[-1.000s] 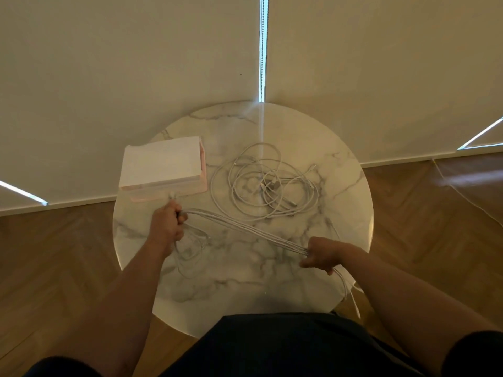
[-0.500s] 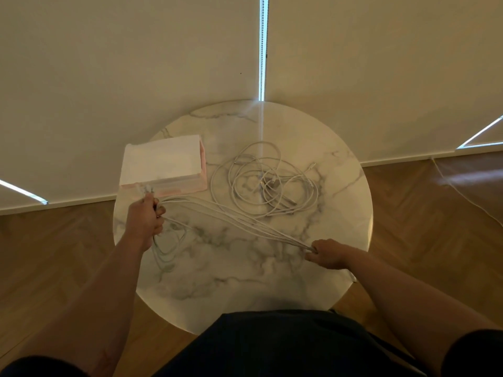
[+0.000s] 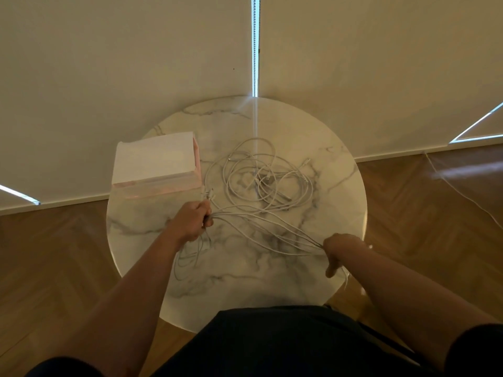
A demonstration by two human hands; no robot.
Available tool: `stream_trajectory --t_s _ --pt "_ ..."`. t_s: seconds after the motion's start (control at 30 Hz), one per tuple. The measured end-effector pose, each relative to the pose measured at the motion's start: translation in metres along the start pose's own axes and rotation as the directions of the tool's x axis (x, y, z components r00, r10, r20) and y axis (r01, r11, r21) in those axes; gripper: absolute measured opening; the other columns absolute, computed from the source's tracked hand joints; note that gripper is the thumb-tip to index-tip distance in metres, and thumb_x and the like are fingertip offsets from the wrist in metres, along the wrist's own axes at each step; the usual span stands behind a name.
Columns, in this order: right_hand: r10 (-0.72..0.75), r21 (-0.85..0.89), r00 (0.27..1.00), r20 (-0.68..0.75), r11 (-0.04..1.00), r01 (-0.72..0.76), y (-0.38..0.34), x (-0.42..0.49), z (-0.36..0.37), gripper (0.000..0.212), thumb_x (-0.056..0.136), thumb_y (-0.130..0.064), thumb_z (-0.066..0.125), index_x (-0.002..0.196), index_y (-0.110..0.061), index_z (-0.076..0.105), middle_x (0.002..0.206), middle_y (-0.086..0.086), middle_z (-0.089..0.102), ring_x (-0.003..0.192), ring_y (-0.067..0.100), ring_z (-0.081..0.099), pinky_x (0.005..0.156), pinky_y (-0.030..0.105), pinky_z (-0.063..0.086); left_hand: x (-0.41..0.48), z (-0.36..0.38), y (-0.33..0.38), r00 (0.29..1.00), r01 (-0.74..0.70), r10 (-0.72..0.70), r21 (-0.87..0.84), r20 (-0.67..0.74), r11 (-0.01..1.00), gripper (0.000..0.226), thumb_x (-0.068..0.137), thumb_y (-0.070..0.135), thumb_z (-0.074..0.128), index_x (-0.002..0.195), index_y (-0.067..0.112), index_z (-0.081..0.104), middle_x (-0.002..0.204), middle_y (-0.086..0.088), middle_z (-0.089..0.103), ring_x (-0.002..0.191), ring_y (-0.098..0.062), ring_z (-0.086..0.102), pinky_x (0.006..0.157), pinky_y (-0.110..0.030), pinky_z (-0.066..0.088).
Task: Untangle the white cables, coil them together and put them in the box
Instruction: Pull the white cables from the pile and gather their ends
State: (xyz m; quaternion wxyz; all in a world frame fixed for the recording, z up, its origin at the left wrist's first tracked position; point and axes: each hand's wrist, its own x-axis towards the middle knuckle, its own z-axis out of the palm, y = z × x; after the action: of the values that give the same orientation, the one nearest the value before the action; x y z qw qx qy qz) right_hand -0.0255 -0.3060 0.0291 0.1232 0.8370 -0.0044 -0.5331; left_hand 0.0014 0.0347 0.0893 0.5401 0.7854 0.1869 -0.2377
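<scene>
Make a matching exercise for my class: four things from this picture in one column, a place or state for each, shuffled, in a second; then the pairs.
Column 1
1. left hand
2. right hand
3. box
4. loose cables

Column 2
a. lie looped in the middle of the table
b. stands at the table's left edge
c. grips the stretched cables beside the box
d. grips the stretched cables near the table's right edge

Pairs: 1-c, 2-d, 3-b, 4-a.

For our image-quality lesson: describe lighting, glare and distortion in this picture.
Head view: dim, warm light; a bright slit between the blinds throws a glare streak onto the marble table; wide-angle lens curves the floor-wall line; white cables read faintly against marble.
</scene>
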Motion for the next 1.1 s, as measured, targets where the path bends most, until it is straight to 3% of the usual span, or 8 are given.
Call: stream_trajectory --t_s 0.2,0.37,0.43,0.6,0.7,0.83,0.97,1.1 --pt "-0.194 0.081 0.921 -0.339 0.969 0.234 -0.033 -0.003 -0.017 0.109 0.056 -0.077 0.073 0.142 -0.024 0.034 0.139 0.004 0.049 0.125 0.026 0.051 0.098 0.041 0.046 -0.007 -0.002 0.008 0.999 -0.035 0.035 0.011 0.006 0.999 0.037 0.105 0.031 0.038 0.074 0.012 0.047 0.06 -0.009 0.048 0.034 -0.009 0.025 0.034 -0.016 0.02" --pt "-0.315 0.092 0.866 -0.389 0.922 0.376 -0.063 0.008 -0.014 0.051 0.086 -0.049 0.064 0.124 -0.015 0.055 0.129 0.012 0.057 0.118 0.03 0.055 0.092 0.035 0.046 -0.011 -0.003 0.009 0.998 -0.061 0.061 -0.048 0.002 0.997 0.038 0.105 0.03 0.038 0.073 0.011 0.045 0.061 -0.011 0.047 0.032 -0.007 0.025 0.033 -0.015 0.02" --pt "-0.325 0.081 0.869 -0.373 0.922 0.379 -0.061 0.012 -0.009 0.045 0.092 -0.042 0.057 0.123 -0.01 0.054 0.128 0.016 0.057 0.117 0.033 0.055 0.091 0.036 0.046 -0.013 -0.003 0.008 0.998 -0.061 0.06 -0.047 -0.019 0.997 0.038 0.105 0.029 0.037 0.074 0.011 0.047 0.063 -0.013 0.052 0.032 -0.007 0.029 0.032 -0.016 0.022" --pt "-0.337 0.153 0.885 -0.322 0.904 0.4 -0.054 0.011 -0.011 0.081 0.076 -0.053 0.074 0.139 -0.016 0.039 0.138 0.011 0.05 0.124 0.032 0.05 0.099 0.039 0.044 -0.012 0.001 -0.002 0.999 0.03 -0.026 -0.159 0.029 0.987 0.035 0.105 0.031 0.037 0.077 0.012 0.046 0.061 -0.011 0.054 0.032 -0.009 0.023 0.037 -0.013 0.017" --pt "-0.36 0.098 0.882 -0.303 0.909 0.405 -0.058 0.011 -0.01 0.05 0.08 -0.04 0.074 0.12 -0.014 0.058 0.127 0.011 0.058 0.118 0.03 0.056 0.093 0.035 0.047 -0.012 -0.001 -0.005 0.988 0.122 -0.093 -0.258 0.123 0.958 0.033 0.105 0.033 0.036 0.08 0.014 0.045 0.059 -0.01 0.055 0.036 -0.006 0.016 0.04 -0.011 0.014" --pt "-0.34 -0.003 0.937 -0.074 0.94 0.341 -0.055 0.008 -0.003 0.05 0.085 -0.029 0.073 0.124 -0.003 0.057 0.125 0.012 0.059 0.113 0.029 0.058 0.093 0.033 0.045 -0.012 -0.005 -0.01 0.954 0.272 -0.223 -0.258 0.203 0.927 0.034 0.105 0.032 0.035 0.078 0.016 0.045 0.062 -0.011 0.061 0.036 -0.007 0.015 0.04 -0.011 0.013" --pt "-0.207 -0.288 0.962 0.176 0.924 0.252 -0.039 0.002 -0.003 0.041 0.081 -0.019 0.076 0.116 0.001 0.066 0.114 0.013 0.068 0.094 0.025 0.063 0.093 0.034 0.051 -0.004 -0.011 -0.021 0.95 0.31 -0.299 -0.191 0.086 0.931 0.029 0.103 0.027 0.036 0.077 0.015 0.04 0.098 -0.02 0.072 0.035 -0.008 0.015 0.038 -0.015 0.013" --pt "-0.115 -0.284 0.982 0.153 0.946 0.155 -0.027 -0.001 -0.014 0.086 0.068 -0.039 0.087 0.136 -0.004 0.049 0.137 0.012 0.053 0.123 0.033 0.052 0.105 0.04 0.044 0.005 -0.021 -0.023 0.968 0.227 -0.245 -0.259 -0.042 0.939 0.034 0.104 0.032 0.036 0.076 0.014 0.044 0.069 -0.011 0.057 0.033 -0.007 0.019 0.037 -0.013 0.014"
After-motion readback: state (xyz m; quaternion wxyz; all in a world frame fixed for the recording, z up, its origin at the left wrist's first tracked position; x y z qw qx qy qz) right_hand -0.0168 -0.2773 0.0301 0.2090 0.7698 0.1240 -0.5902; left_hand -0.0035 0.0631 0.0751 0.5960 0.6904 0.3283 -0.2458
